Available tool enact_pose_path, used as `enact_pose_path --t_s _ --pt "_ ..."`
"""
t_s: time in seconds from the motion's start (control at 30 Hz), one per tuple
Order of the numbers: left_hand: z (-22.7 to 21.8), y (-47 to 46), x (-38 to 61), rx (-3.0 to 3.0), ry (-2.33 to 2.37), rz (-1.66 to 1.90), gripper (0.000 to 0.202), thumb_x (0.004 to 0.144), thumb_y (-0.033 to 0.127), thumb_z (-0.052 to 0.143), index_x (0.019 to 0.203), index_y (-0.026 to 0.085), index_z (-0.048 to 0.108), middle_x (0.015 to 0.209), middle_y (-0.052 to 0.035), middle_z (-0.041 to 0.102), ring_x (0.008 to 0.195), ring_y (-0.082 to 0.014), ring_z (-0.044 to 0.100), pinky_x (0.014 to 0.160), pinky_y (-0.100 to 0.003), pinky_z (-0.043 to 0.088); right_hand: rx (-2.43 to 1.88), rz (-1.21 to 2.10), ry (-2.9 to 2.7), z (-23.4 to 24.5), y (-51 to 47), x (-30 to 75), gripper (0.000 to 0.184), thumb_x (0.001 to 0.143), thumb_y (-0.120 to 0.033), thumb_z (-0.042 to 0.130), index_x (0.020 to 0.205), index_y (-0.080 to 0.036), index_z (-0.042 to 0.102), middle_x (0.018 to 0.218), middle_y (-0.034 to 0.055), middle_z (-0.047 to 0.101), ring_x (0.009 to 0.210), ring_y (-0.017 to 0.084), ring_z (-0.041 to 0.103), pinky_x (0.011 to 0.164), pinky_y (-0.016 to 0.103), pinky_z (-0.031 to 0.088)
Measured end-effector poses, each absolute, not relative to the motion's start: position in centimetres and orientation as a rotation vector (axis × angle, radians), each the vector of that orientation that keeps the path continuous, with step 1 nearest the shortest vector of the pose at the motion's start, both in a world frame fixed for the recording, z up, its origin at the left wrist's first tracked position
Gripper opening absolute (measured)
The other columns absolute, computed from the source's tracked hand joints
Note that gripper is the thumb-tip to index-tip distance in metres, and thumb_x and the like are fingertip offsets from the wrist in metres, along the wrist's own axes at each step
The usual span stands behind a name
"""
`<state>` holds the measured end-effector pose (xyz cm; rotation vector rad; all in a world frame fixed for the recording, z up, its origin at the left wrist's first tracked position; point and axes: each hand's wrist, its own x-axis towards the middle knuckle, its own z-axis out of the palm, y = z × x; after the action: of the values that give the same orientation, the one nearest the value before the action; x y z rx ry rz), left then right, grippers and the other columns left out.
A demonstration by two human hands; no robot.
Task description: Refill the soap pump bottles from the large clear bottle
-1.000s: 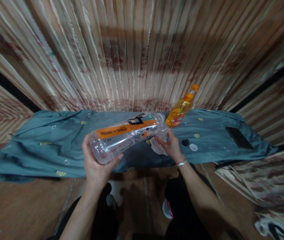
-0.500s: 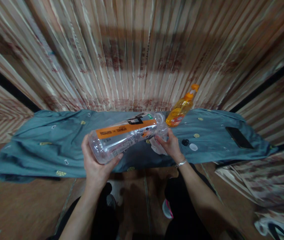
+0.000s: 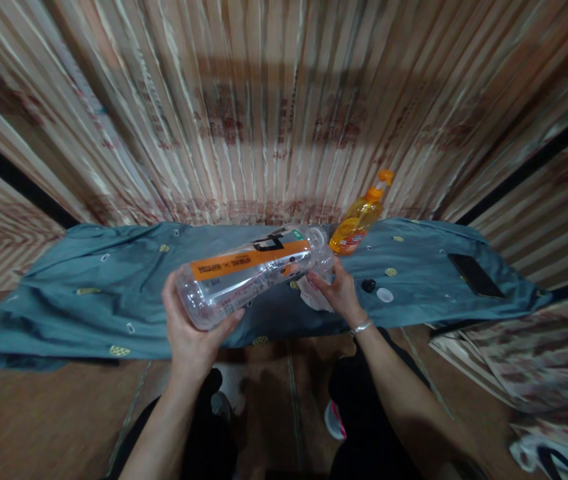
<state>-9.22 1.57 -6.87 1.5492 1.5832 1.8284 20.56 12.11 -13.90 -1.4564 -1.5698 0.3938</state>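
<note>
I have my left grip (image 3: 191, 339) wrapped around the base of a smooth plastic bottle (image 3: 244, 273), tilted above wrinkled blue-green cloth (image 3: 99, 287), its label (image 3: 244, 259) glossy silver and orange. My right grip (image 3: 341, 289) clasps clear rounded plastic (image 3: 322, 260) at the neck end. Farther right: an upright amber pump bottle (image 3: 355, 227), then a flat black slab (image 3: 475, 275).

Your single camera looks from your head, forward and down, near above the cloth (image 3: 269, 313), facing the curtain (image 3: 264, 120) behind.

A pump bottle (image 3: 357, 225) stands beyond the right fingers (image 3: 328, 289).
</note>
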Motion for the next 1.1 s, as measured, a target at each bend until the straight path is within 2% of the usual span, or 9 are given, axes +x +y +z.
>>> enact_pose_path --t_s 0.13,0.33,0.57,0.7,1.1 --pt "-6.4 1.6 -8.8 1.484 1.581 1.822 0.102 0.056 0.041 0.101 0.144 0.024 0.051 0.145 -0.0151 0.058 0.137 -0.0365 0.060 0.120 -0.055 0.049 -1.456 0.403 -1.572 -13.9 12.1 20.5 0.068 0.082 -0.054 0.078 0.140 -0.022 0.062 0.120 0.0124 0.082 0.104 0.033 0.080 0.090 0.045 0.064" --pt "-5.6 1.5 -8.0 1.389 1.595 1.883 0.104 0.052 0.047 0.100 0.141 0.022 0.054 0.147 -0.0165 0.056 0.141 -0.0403 0.055 0.126 -0.059 0.040 -1.445 0.425 -1.587 -13.6 12.0 20.5 0.067 0.082 -0.052 0.077 0.141 -0.022 0.063 0.125 0.0126 0.081 0.109 0.034 0.079 0.094 0.048 0.063" --pt "-6.0 1.7 -8.1 1.414 1.598 1.929 0.104 0.051 0.055 0.100 0.140 0.022 0.056 0.142 -0.0153 0.059 0.136 -0.0385 0.060 0.122 -0.057 0.046 -1.445 0.407 -1.586 -13.7 12.1 20.5 0.066 0.082 -0.051 0.078 0.140 -0.023 0.063 0.122 0.0113 0.082 0.106 0.033 0.079 0.091 0.046 0.064" --pt "-6.1 1.7 -8.1 1.414 1.597 1.907 0.105 0.052 0.055 0.099 0.141 0.023 0.055 0.142 -0.0150 0.059 0.134 -0.0375 0.061 0.119 -0.055 0.049 -1.446 0.402 -1.596 -13.8 12.2 20.5 0.067 0.082 -0.053 0.078 0.141 -0.023 0.063 0.122 0.0118 0.082 0.105 0.033 0.080 0.091 0.046 0.064" --pt "-5.6 1.6 -8.0 1.334 1.571 1.904 0.108 0.048 0.047 0.101 0.141 0.021 0.054 0.147 -0.0182 0.057 0.139 -0.0405 0.056 0.125 -0.060 0.040 -1.458 0.433 -1.593 -13.5 12.0 20.6 0.070 0.081 -0.054 0.077 0.141 -0.019 0.063 0.123 0.0136 0.081 0.106 0.033 0.079 0.094 0.047 0.063"
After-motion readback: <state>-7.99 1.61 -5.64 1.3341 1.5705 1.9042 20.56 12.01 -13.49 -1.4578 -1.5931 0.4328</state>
